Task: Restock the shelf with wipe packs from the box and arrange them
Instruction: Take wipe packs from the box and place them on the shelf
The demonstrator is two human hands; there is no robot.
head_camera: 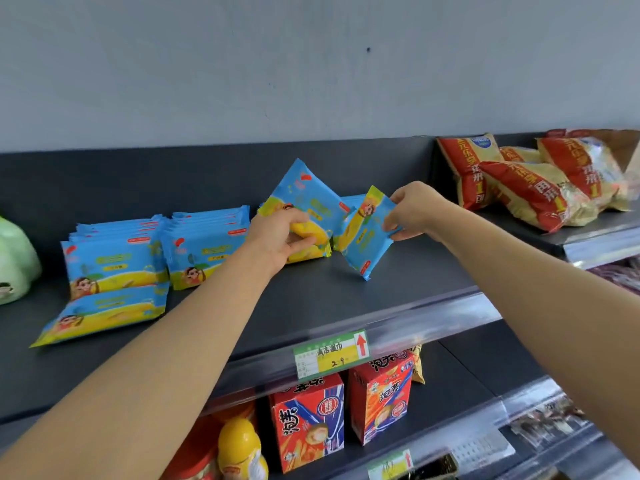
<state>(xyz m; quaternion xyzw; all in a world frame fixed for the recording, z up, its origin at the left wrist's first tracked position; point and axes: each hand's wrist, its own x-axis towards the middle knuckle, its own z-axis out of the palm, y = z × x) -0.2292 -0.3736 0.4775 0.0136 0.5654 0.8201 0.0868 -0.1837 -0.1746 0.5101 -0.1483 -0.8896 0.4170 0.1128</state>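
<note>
On the dark shelf, blue and yellow wipe packs stand in two rows at the left and centre-left. One loose pack lies flat in front of the left row. My left hand grips the yellow lower edge of a tilted wipe pack at the shelf's middle. My right hand pinches the upper right edge of another pack, which stands tilted on one corner. More blue packs show just behind these two. No box is in view.
Red and yellow snack bags are piled on the neighbouring shelf at the right. A green object sits at the far left. Below, red boxes and a yellow bottle stand behind the price-tag rail.
</note>
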